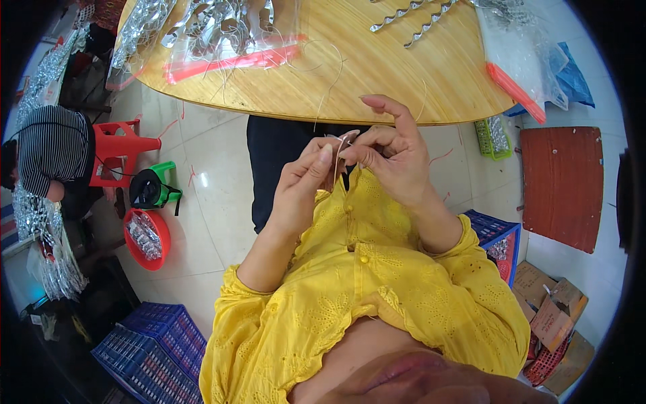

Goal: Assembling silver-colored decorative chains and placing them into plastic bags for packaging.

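In front of my yellow top, just below the table edge, my two hands meet. My left hand (303, 178) is closed, thumb against the fingers, on a thin pale string (338, 160). Thumb and forefinger of my right hand (398, 161) pinch at the same spot, while another finger sticks up and outward. A small shiny piece (348, 136) shows between the fingertips, partly covered by them; its full shape is hidden.
On the wooden table (377, 87) lie clear bags of silver twisted strips (229, 40), loose spiral strips (431, 25) and strings. A person in stripes (54, 145) sits left, near a red stool (121, 151) and red basin (147, 239). Blue crates (155, 347) stand behind.
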A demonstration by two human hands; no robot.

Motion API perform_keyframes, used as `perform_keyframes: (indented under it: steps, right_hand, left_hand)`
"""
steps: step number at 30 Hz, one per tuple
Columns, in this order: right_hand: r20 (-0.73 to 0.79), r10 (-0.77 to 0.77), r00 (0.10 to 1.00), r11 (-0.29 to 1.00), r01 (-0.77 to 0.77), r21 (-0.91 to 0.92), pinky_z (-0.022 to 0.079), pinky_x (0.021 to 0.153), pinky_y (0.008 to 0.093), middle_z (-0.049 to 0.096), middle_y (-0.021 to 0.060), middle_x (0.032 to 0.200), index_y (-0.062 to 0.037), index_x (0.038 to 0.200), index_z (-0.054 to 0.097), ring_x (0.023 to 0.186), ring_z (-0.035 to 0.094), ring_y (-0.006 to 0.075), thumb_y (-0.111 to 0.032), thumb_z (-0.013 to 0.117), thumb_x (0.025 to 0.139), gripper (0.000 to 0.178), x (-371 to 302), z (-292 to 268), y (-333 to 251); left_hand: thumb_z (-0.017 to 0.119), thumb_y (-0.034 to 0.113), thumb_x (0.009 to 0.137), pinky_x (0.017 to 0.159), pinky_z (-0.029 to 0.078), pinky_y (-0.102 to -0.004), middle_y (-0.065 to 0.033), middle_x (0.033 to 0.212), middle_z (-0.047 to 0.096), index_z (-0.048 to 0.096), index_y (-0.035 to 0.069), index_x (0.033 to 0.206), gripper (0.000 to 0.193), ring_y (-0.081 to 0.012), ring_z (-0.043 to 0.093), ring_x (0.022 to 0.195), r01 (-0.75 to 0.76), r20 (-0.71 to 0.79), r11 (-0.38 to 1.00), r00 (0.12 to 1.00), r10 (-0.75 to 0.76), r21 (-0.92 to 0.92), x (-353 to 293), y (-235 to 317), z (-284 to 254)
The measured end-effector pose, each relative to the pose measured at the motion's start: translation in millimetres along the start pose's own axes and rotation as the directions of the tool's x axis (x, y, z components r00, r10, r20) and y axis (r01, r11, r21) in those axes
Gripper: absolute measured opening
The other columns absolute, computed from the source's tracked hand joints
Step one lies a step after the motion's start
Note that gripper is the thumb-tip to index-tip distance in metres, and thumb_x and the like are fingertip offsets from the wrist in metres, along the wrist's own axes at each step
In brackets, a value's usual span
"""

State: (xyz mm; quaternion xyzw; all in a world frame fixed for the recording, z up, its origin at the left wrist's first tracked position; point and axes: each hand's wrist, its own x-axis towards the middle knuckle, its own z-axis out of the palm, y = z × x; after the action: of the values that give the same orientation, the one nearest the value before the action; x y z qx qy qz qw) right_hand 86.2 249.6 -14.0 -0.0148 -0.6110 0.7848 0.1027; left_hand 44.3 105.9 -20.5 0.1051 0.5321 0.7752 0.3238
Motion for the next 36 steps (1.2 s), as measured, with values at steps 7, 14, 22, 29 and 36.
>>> perform_keyframes:
  steps: [7,14,22,29,36]
  right_hand:
    - [0.1,-0.041,0.994,0.998,0.046,-0.045,0.041,0.059,0.0187,0.059,0.0062,0.065,-0.0032,0.117,0.03,0.061,0.055,0.0084,-0.003,0.061,0.073,0.054,0.4,-3.6,1.3]
    - [0.128,0.105,0.986,0.858,-0.025,-0.513,0.043,0.058,0.0182,0.058,0.006,0.066,0.0016,0.102,0.051,0.06,0.055,0.0094,0.0,0.06,0.073,0.03,3.6,-34.6,-15.8]
    - [0.342,-0.062,0.938,0.767,0.264,-0.584,0.041,0.05,0.0184,0.058,0.0071,0.065,0.0004,0.079,0.061,0.057,0.054,0.009,0.002,0.058,0.072,0.008,10.7,-45.5,-64.3]
    - [0.213,-0.158,0.964,0.757,0.257,-0.601,0.04,0.051,0.0193,0.057,0.0064,0.064,0.0028,0.078,0.059,0.058,0.053,0.009,0.001,0.06,0.071,0.007,19.8,-26.4,-64.1]
    - [-0.01,-0.056,0.998,0.852,0.043,-0.521,0.04,0.052,0.0173,0.057,0.0053,0.068,0.0034,0.08,0.058,0.059,0.052,0.0082,0.001,0.057,0.074,0.007,19.7,-74.1,-55.6]
  left_hand:
    - [0.054,0.015,0.08,0.054,0.032,-0.0179,0.0008,0.09,0.048,0.06,0.0,0.091,0.019,-0.0054,0.043,0.065,0.249,-0.013,0.916,0.964,-0.267,-0.315,4.0,4.6,3.5]
    - [0.054,0.009,0.079,0.076,0.042,-0.0248,-0.0117,0.104,0.052,0.06,-0.001,0.089,0.015,-0.0192,0.05,0.097,-0.152,-0.056,0.961,0.988,0.143,-0.233,14.1,-1.9,-13.7]
    - [0.049,0.01,0.08,0.094,0.025,-0.05,-0.022,0.11,0.048,0.059,0.003,0.077,0.012,-0.0403,0.035,0.113,-0.217,0.412,0.821,0.78,0.471,-0.527,20.4,29.9,-24.7]
    - [0.051,0.006,0.081,0.065,0.046,-0.0226,-0.0105,0.088,0.058,0.052,-0.002,0.092,0.013,-0.0099,0.054,0.07,-0.123,0.166,0.98,0.975,0.148,-0.156,30.8,12.8,8.9]
    - [0.054,0.006,0.08,0.058,0.038,-0.0166,-0.0045,0.072,0.058,0.055,-0.003,0.084,0.01,-0.0066,0.05,0.063,-0.217,-0.014,0.976,0.976,0.218,0.031,30.1,12.7,-9.7]
